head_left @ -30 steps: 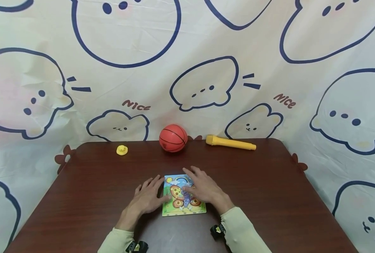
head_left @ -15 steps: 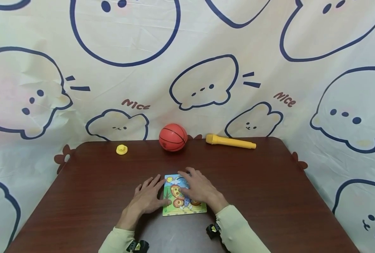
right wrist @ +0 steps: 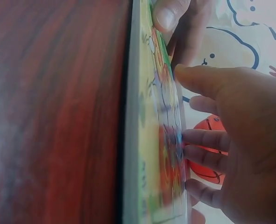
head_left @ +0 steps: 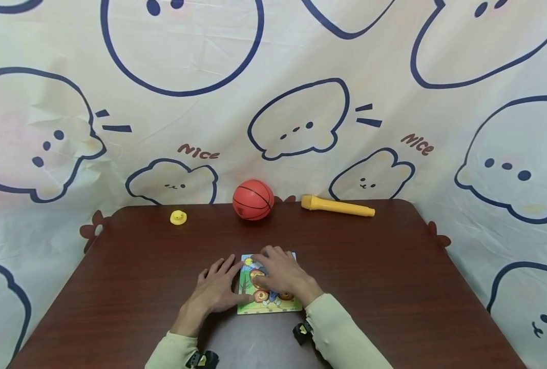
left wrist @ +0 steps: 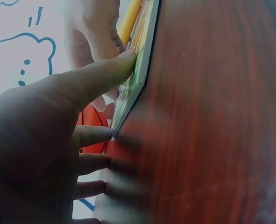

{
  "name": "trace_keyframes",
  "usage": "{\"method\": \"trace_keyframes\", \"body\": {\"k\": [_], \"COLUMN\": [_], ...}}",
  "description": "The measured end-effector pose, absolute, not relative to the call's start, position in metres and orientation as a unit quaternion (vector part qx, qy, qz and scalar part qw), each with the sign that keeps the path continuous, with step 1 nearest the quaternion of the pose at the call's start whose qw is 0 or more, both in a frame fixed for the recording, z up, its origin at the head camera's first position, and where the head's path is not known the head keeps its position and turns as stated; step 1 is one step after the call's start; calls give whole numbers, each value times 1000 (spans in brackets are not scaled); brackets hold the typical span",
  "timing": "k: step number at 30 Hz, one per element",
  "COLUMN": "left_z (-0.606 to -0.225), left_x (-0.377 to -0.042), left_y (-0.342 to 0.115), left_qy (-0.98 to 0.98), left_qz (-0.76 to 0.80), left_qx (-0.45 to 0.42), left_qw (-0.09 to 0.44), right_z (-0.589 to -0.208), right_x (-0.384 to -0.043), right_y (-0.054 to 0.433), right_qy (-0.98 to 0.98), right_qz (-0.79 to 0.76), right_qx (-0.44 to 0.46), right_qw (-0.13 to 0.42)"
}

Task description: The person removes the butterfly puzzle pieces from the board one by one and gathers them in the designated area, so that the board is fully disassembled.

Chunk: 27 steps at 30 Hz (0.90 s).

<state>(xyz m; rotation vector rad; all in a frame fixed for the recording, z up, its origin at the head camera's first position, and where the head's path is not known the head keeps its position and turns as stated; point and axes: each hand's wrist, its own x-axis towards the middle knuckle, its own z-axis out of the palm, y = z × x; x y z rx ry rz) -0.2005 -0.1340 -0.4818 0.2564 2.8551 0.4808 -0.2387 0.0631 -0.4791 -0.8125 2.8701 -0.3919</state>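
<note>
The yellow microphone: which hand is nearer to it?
Right. The right hand is over the picture board, below and left of the yellow microphone in the head view; the left hand is farther left, at the board's edge.

A staged tabletop corner: cartoon-printed cloth (head_left: 273, 61) (creased in places) backs a brown table (head_left: 379, 266).

White fabric backdrop (head_left: 301, 56), creased at left, spans the rear and both sides. Printed on it: navy-outlined cartoon animals (head_left: 298, 115), brown "Nice" lettering (head_left: 198, 152) and brown flowers (head_left: 88, 232) near table level. Table (head_left: 393, 266): dark reddish-brown wood-grain top, far corners rounded. Light: pale sheen (head_left: 255, 341) at the near middle of the tabletop.
</note>
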Motion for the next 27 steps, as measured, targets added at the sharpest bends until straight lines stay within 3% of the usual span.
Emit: {"method": "trace_keyframes", "body": {"k": [12, 27], "left_z": [-481, -483], "left_x": [-202, -200], "left_y": [-134, -134], "left_qy": [976, 977], "left_qz": [158, 162], "left_qx": [87, 88], "left_qw": [118, 104], "right_z": [-480, -466], "right_x": [-248, -258], "right_y": [48, 40], "right_qy": [954, 952], "right_qz": [-94, -91], "right_qx": [-275, -268], "right_qw": [69, 120]}}
